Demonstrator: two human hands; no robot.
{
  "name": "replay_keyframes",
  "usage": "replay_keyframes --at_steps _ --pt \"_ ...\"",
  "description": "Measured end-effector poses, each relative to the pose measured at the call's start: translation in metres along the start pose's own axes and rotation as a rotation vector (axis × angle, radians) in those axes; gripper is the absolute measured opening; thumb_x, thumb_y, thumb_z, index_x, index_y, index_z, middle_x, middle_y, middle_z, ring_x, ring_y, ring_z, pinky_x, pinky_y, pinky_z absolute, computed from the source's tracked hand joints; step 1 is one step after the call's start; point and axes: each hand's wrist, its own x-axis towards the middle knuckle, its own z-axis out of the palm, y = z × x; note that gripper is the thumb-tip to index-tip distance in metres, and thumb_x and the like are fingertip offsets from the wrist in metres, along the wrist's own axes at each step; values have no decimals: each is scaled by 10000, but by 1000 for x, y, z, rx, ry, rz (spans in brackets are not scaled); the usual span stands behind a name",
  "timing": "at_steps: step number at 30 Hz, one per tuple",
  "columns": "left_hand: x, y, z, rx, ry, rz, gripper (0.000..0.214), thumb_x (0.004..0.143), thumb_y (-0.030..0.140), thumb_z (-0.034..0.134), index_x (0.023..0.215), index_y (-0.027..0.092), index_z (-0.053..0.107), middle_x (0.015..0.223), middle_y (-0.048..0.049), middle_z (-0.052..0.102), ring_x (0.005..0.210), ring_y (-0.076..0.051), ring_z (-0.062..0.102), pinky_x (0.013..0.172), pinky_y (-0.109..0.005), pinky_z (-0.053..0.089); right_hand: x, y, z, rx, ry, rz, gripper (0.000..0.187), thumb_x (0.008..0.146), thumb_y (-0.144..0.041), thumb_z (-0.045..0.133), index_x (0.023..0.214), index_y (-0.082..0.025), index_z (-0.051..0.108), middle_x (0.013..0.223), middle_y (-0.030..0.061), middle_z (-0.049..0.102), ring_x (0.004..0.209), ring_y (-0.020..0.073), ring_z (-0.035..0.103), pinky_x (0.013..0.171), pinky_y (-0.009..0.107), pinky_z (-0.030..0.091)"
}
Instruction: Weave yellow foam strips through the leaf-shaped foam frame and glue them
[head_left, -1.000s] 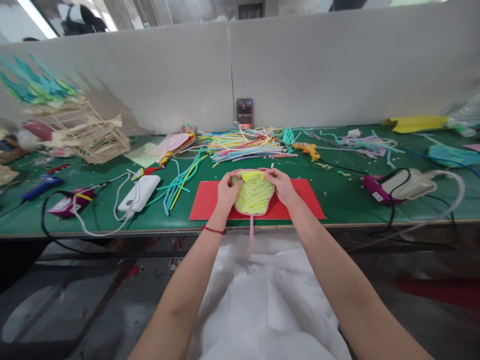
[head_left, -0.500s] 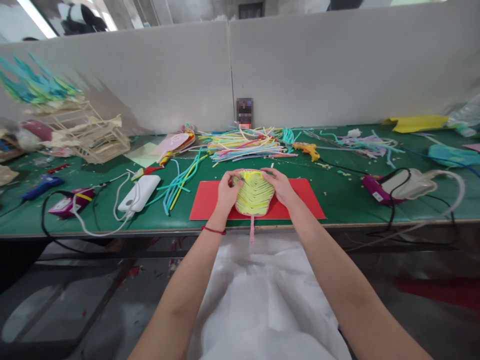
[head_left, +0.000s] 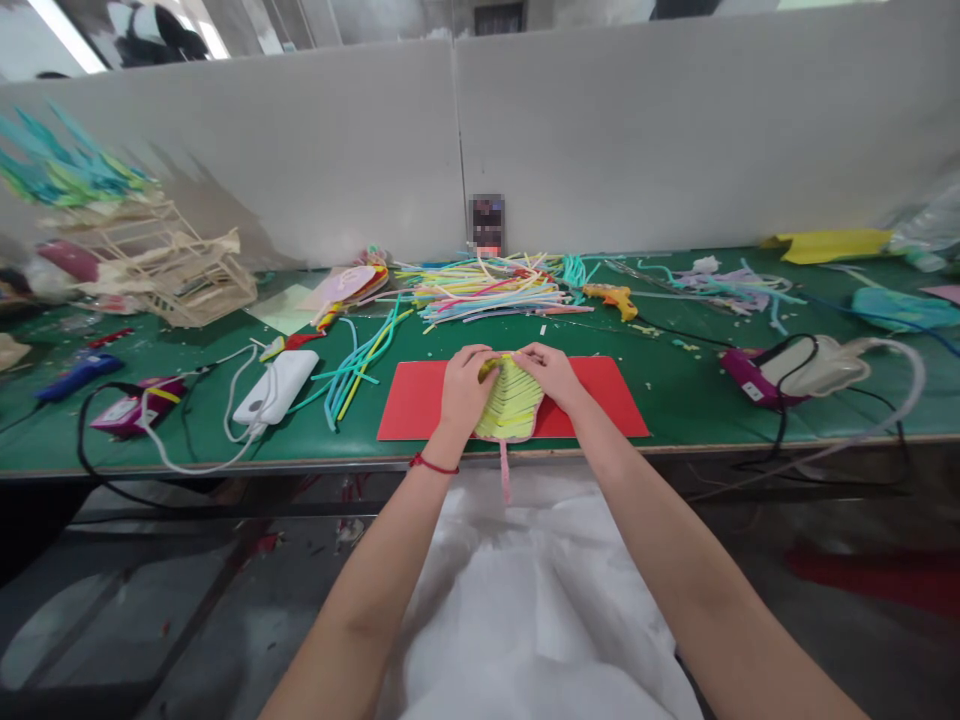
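Observation:
A yellow-green leaf-shaped craft piece point(head_left: 511, 405), ribbed with slanting strips, has a pink edge and a pink stem point(head_left: 505, 472) hanging past the table's front edge. My left hand point(head_left: 466, 385) is closed on its upper left edge, thumb in front. On the upper right, my right hand point(head_left: 551, 375) grips the same piece with fingers curled over its top. The top edge looks bent between my fingers. Beneath both hands lies a red rectangular board point(head_left: 611, 395); the back of the leaf is hidden.
Colourful fuzzy stems point(head_left: 487, 290) are heaped behind the board, with a phone point(head_left: 487, 222) propped at the partition. An orange glue gun point(head_left: 613, 298) lies right of them. A white power bank point(head_left: 277, 388) and cables are at left, a purple device point(head_left: 757, 378) at right.
Both hands have closed in toward each other at the leaf's top. The leaf's upper edge has folded and narrowed, and its lower end sits slightly nearer to me.

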Motion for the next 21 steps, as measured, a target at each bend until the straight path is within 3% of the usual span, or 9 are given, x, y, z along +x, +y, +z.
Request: replay_keyframes --at_steps 5,11,15,21 --pt "0 1 3 203 -74 -33 151 811 161 482 929 177 574 921 -58 590 870 -176 535 784 -309 439 1 4 0 -39 -5 -28 288 641 -448 621 712 -170 589 628 3 602 588 135 529 552 260 406" --pt "16 7 4 485 -252 65 165 842 141 404 888 166 560 858 -65 576 804 -183 534 715 -299 416 4 10 -1 -83 12 -43 293 642 -458 618 694 -172 589 643 5 597 614 137 532 559 253 399" --pt "22 -5 4 382 -276 155 134 829 148 440 887 165 560 856 -67 575 810 -187 532 719 -305 417 5 10 -2 -109 47 -29 298 649 -474 607 683 -179 585 610 -3 583 584 136 518 546 257 386" --pt "14 -20 2 113 -161 86 111 810 190 496 893 175 568 906 -50 574 869 -160 522 776 -282 428 3 9 -2 -89 40 -12 300 649 -477 602 695 -182 578 611 -5 584 574 132 507 537 254 384"
